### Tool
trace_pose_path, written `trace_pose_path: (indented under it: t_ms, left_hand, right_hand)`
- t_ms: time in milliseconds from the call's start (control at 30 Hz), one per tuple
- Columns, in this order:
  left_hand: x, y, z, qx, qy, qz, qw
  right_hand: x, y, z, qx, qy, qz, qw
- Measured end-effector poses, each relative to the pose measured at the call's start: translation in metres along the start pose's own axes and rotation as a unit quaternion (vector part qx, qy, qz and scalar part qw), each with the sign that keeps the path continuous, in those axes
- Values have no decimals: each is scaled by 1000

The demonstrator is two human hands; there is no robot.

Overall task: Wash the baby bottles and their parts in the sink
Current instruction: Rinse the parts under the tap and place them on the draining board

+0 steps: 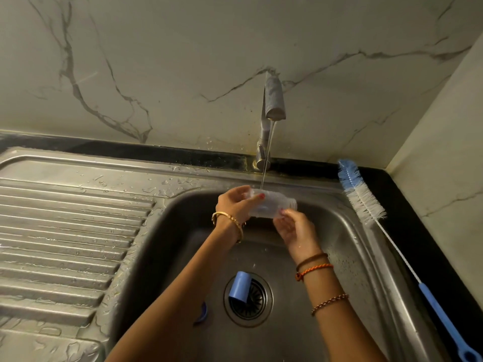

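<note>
A clear baby bottle (274,206) lies on its side over the steel sink (347,231), with a thin stream from the tap (273,100) falling on it. My left hand (235,205) grips its base end, thumb on top. My right hand (295,228) holds it from below near the threaded neck, which points right. A blue bottle cap (240,286) lies on the drain strainer (257,301) at the basin's bottom. Another blue part (201,313) peeks out from behind my left forearm.
A long bottle brush (363,197) with blue-and-white bristles and a blue handle lies on the black counter (407,231) right of the sink. A wet ribbed draining board (65,231) spreads to the left. Marble walls stand behind and to the right.
</note>
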State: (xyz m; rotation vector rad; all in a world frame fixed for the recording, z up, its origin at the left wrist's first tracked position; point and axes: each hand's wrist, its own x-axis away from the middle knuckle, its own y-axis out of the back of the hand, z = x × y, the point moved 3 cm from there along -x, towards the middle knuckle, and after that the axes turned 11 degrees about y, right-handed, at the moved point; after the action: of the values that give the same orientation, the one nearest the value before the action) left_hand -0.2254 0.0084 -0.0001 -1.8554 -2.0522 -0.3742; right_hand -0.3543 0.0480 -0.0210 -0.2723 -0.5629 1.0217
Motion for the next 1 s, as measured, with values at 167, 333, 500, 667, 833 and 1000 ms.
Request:
trace_pose_path:
  t_ms: [167,333,500,667,833,1000]
  left_hand:
    - [6,-10,-10,-280,-178,-40,942]
    - [9,-26,-22,-413,-222,-33,883]
    - [7,-25,-26,-397,-226,-40,889]
    - [5,-10,-34,-377,-230,-67,895]
    - [8,-1,-30,-384,-222,-75,893]
    - [9,5,-19,-248,-123,4,961]
  right_hand:
    - [-5,2,-20,-107,-144,-12,984]
    - [-6,5,-18,-82,-159,5,984]
    - [-9,2,-10,-67,-149,28,986]
    - [-9,-7,-10,23,-138,78,987]
    - [-1,-22,-10,86,-115,121,982]
    - [3,-14,-8,84,-86,132,984]
